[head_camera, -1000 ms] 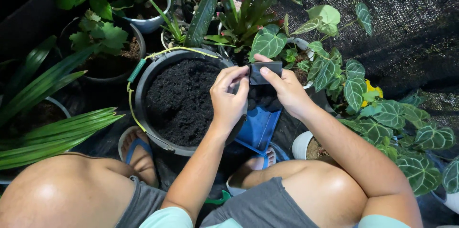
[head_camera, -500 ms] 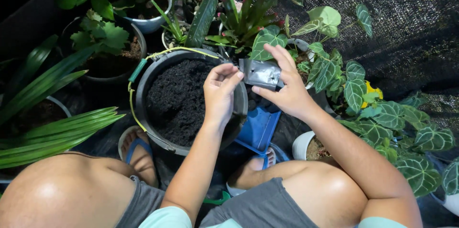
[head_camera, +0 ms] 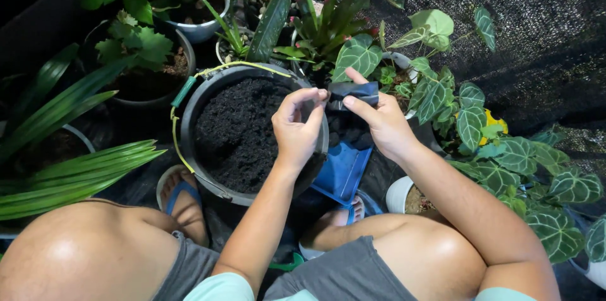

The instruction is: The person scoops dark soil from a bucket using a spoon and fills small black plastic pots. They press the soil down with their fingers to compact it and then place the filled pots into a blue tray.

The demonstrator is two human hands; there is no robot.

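From up here I take the black bucket of dark soil as my landmark. It has a yellow-green handle looped over its left rim. Behind it potted plants crowd in: a pot with lobed green leaves to its upper left, long strap leaves fanning out at its left, and a broad spotted leaf leaning over its far rim. To the right of the bucket stand veined dark-green leaves, in front of black shade netting. Below the bucket's right edge lies a blue scoop-like piece, and a foot in a blue sandal sits at its lower left. Both forearms cross in front of the bucket's near rim and hide part of it.

The small black bag is held above the bucket's right rim, crumpled and folded, glossy, its mouth not clearly shown. My right hand grasps it, thumb beneath and index finger laid along its top. My left hand is curled just left of it, over the soil, fingertips pinched at the bag's left edge; I cannot tell whether they truly grip it
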